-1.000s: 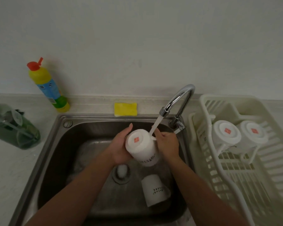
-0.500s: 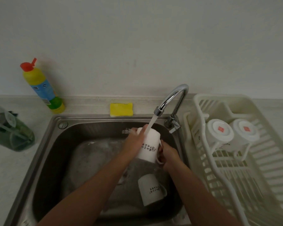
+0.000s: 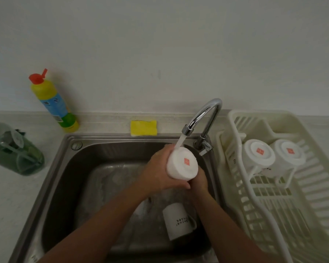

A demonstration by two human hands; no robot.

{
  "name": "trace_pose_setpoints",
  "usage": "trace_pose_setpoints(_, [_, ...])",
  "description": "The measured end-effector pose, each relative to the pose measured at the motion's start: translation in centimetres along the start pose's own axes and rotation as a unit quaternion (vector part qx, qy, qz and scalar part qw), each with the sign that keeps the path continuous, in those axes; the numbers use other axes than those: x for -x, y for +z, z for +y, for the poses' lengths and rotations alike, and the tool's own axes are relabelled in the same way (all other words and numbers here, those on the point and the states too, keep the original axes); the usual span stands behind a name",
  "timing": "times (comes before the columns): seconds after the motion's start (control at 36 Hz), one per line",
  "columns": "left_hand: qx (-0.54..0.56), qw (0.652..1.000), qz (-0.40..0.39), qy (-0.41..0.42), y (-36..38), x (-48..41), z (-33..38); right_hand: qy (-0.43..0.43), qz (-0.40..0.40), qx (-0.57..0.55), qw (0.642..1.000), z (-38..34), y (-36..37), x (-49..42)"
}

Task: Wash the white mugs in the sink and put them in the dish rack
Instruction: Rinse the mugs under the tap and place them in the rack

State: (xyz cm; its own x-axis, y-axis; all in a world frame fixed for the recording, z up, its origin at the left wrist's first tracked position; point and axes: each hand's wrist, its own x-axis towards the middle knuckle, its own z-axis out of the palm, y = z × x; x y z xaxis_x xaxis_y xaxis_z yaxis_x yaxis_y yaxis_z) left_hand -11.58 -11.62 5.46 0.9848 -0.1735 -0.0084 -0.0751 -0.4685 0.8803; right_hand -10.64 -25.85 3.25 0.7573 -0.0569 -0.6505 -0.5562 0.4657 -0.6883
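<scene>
A white mug [image 3: 181, 165] is held over the steel sink [image 3: 65, 168] under the running tap [image 3: 201, 118]. Its base with a red sticker faces me, and water lands on its upper side. My left hand [image 3: 160, 172] wraps the mug's left side and underside. My right hand [image 3: 198, 179] grips it from below right, partly hidden behind the mug. A second white mug [image 3: 178, 223] with dark lettering lies on its side in the sink basin. Two white mugs [image 3: 258, 155] [image 3: 289, 151] rest upside down in the cream dish rack [image 3: 302, 196] at the right.
A yellow sponge [image 3: 143, 128] lies on the ledge behind the sink. A yellow and blue bottle with a red cap [image 3: 53, 103] stands at the back left. A green transparent container [image 3: 13, 152] lies on the counter at far left.
The held mug has been turned so its stickered base faces me again instead of its lettered side. My left hand has shifted under it. The view has drifted slightly.
</scene>
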Motion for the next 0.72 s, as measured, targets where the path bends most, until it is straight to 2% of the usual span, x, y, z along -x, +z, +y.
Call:
trace_pose_setpoints(0.14, [-0.015,0.992,0.052,0.11,-0.9,1.0,-1.8,-0.06,0.009,0.124,0.99,-0.2,0.7,-0.1])
trace_pose_setpoints(0.22, [0.007,0.989,0.086,0.121,-1.6,1.2,-2.1,-0.088,0.004,0.203,0.975,-0.8,1.8,0.5])
trace_pose_setpoints(0.33, [0.081,0.991,0.074,0.081,-3.0,1.5,-2.1,-0.114,-0.047,0.218,0.968,-1.7,2.9,1.2])
trace_pose_setpoints(0.47, [0.122,0.988,0.082,0.046,-4.8,1.7,-3.2,-0.16,-0.077,0.28,0.943,-1.6,4.1,1.5])
trace_pose_setpoints(0.56, [0.156,0.984,0.079,0.027,-5.9,1.8,-3.9,-0.188,-0.125,0.326,0.918,-2.2,4.7,1.8])
trace_pose_setpoints(0.64, [0.222,0.973,0.063,-0.01,-6.7,2.2,-4.4,-0.178,-0.166,0.376,0.894,-3.2,5.0,1.8])
trace_pose_setpoints(0.72, [0.27,0.961,0.045,-0.045,-6.9,2.3,-4.7,-0.153,-0.208,0.385,0.886,-3.8,5.3,1.8])
